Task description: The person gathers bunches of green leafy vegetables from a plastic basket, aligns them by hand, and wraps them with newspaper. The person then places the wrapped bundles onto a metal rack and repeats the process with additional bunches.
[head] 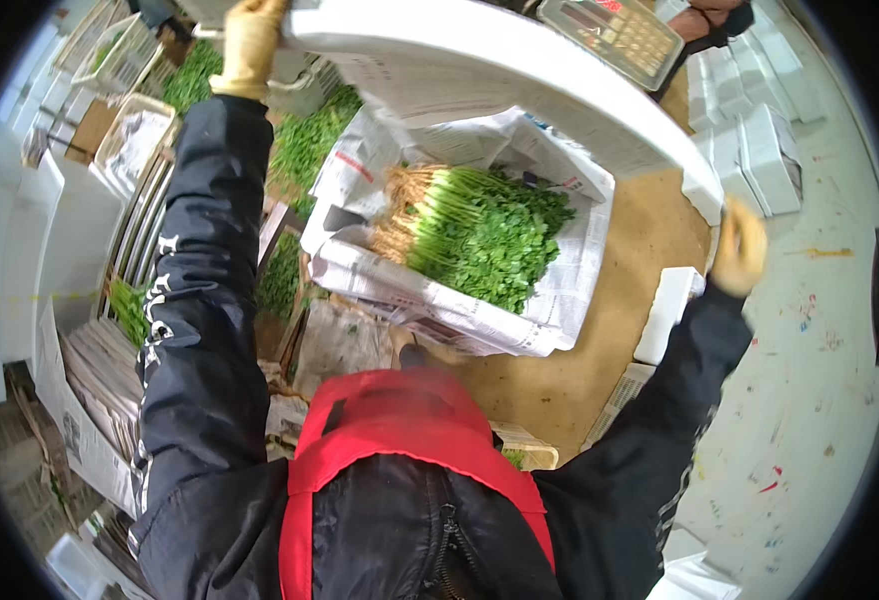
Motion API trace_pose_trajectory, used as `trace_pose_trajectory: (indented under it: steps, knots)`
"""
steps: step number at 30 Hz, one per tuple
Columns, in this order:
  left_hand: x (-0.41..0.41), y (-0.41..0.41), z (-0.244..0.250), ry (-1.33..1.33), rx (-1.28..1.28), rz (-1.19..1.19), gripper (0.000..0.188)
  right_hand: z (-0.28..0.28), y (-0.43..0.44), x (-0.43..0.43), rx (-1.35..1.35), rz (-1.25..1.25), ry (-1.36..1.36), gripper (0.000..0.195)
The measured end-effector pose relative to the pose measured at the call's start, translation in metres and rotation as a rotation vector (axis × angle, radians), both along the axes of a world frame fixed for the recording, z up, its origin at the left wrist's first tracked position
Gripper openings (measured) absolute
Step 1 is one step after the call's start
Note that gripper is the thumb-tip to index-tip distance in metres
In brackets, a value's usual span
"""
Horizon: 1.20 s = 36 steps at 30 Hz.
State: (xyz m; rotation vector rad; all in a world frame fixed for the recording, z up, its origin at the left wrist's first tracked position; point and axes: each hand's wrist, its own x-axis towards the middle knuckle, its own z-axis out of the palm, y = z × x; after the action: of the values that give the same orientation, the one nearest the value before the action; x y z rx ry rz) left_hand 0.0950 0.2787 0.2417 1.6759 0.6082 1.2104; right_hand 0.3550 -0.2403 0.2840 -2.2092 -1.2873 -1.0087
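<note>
A long white foam box (559, 60), its near side covered by newspaper, is held up between my hands beyond a lined box. My left hand (252, 46), in a yellowish glove, grips its left end at the top. My gloved right hand (739, 247), somewhat blurred, is at its right end; the fingertips are partly hidden. Below it stands an open box lined with newspaper (582, 277). Inside lies a bundle of leafy green herbs (503, 236), pale stems and brown roots (402, 214) towards the left, leaves towards the right.
White foam boxes (769, 161) stand along the right wall. A platform scale (619, 37) is at the top right, beside part of another person. Loose greens (304, 142) and plastic baskets (135, 139) are at the left. Stacked newspapers (98, 367) lie at the lower left.
</note>
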Motion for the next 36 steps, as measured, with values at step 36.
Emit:
trace_pose_trajectory:
  steps: [36]
  knots:
    - [0.015, -0.207, -0.306, 0.801, 0.155, -0.284, 0.044, -0.426, 0.195, 0.016, -0.65, 0.242, 0.468, 0.06]
